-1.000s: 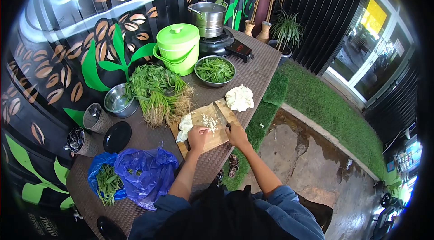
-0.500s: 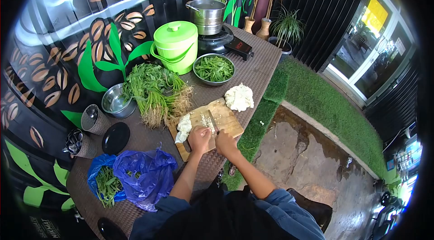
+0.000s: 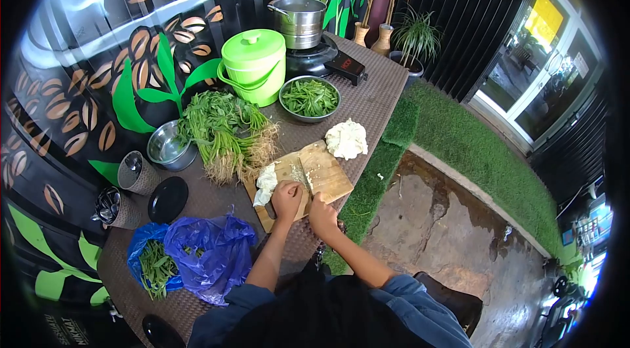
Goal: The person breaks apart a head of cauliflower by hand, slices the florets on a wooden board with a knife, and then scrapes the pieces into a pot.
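Note:
A wooden cutting board (image 3: pixel 333 179) lies near the table's edge, with small pale bits scattered on it. My right hand (image 3: pixel 323 215) is wrapped round the handle of a knife (image 3: pixel 306 176), whose blade points away from me over the board. Left of the blade, my left hand (image 3: pixel 287 200) is closed with curled fingers on the board; whatever is under them is hidden. A white, crumpled-looking piece (image 3: pixel 266 185) rests at the board's left side, beside my left hand. Past the board's far right corner sits a heap of white pieces (image 3: pixel 346 140).
Behind the board are rooted leafy greens (image 3: pixel 226 131), a bowl of cut greens (image 3: pixel 310 99), a lidded green bucket (image 3: pixel 254 66) and a steel pot (image 3: pixel 298 23) on a stove. A metal bowl (image 3: pixel 172 144), cutlery holders and blue plastic bags (image 3: pixel 210 256) stand left.
My right hand has drawn back toward me with the knife, and the blade has come nearer. My left hand stays in nearly the same spot.

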